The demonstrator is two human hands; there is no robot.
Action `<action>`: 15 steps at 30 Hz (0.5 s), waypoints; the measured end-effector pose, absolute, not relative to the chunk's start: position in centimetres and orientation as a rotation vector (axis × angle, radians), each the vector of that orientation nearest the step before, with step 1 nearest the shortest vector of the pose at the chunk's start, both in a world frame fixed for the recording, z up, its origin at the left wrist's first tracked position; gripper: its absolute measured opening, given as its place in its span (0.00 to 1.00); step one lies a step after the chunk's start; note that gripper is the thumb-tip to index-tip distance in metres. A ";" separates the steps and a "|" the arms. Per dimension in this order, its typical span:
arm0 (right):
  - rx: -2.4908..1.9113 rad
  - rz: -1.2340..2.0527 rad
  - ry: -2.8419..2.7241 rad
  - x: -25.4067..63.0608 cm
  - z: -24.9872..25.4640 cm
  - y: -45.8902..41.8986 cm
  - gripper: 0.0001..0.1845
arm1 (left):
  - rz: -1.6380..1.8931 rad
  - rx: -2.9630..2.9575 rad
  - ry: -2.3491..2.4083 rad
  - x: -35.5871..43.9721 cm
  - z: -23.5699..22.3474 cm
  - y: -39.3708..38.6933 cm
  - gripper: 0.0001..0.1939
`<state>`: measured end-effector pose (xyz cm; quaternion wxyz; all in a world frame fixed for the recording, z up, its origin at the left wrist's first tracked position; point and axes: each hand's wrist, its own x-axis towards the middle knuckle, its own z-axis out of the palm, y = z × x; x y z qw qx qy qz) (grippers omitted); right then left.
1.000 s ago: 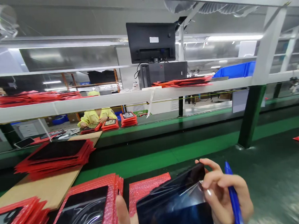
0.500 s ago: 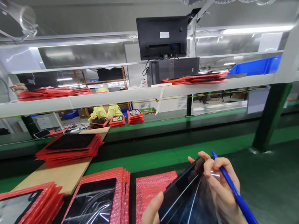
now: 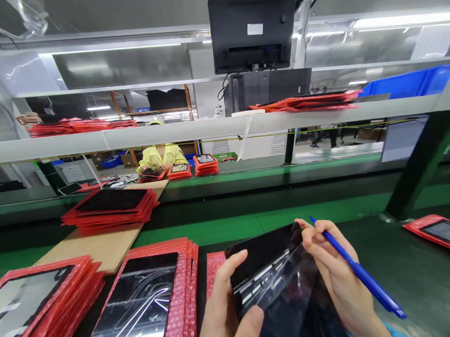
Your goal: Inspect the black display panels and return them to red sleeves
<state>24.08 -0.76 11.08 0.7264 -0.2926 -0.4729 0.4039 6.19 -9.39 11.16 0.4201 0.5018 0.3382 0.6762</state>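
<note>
A glossy black tablet screen [image 3: 272, 274] is tilted in front of me, bright light streaks reflecting across it. My left hand [image 3: 232, 313] grips its left edge, thumb on the face and fingers around the side. At the upper right corner my right hand [image 3: 338, 268] is closed, fingertips pinched against the screen. A blue pen [image 3: 357, 269] is tucked in that same hand, its tip pointing up and left. What looks like clear film lies over part of the glass; whether the fingertips hold it I cannot tell. Behind the left hand shows a pink bubble-wrap sleeve [image 3: 214, 267].
A stack of bubble-wrap sleeves with a black screen [image 3: 132, 300] on top lies left, beside another stack [image 3: 65, 311]. Farther back, a red stack [image 3: 111, 214] sits on a wooden board [image 3: 110, 250]. A sleeved panel [image 3: 448, 234] lies right. A person in yellow [image 3: 162, 158] sits opposite.
The screen has turned so its face shows more fully to me. My view has tipped down and shifted, bringing the sleeved panel on the right into sight. Both hands keep their hold.
</note>
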 end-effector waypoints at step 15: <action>-0.650 1.162 -0.565 25.3 9.4 2.5 0.17 | 1.425 0.770 0.338 5.7 11.6 -7.5 0.10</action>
